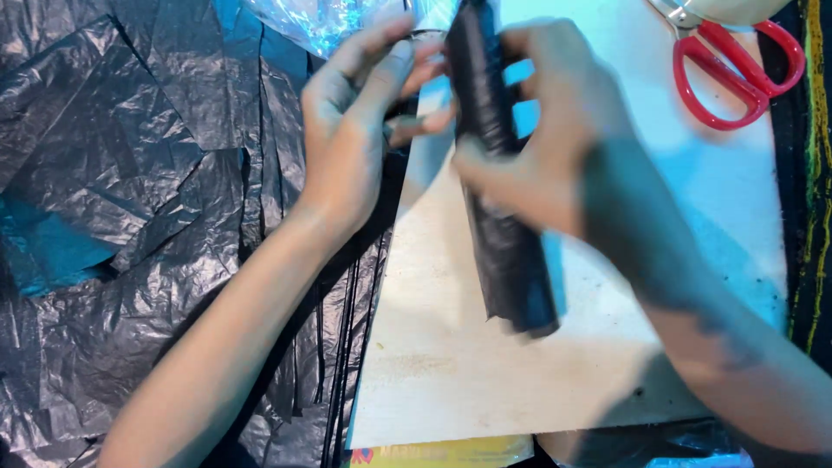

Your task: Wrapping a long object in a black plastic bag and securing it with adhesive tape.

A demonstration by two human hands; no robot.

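My right hand (542, 139) grips a long roll of black plastic sheet (511, 260), held nearly upright over a pale wooden board (451, 364). The roll's lower end hangs just above the board. My left hand (355, 121) is at the roll's upper end, fingers spread and touching its top edge; a small dark object sits between those fingers but is too blurred to name.
Crumpled black plastic sheets (130, 173) cover the left half of the view. Red-handled scissors (737, 74) lie at the board's top right. A clear plastic bag (321, 17) is at the top centre. A yellow printed item (442, 452) peeks out below the board.
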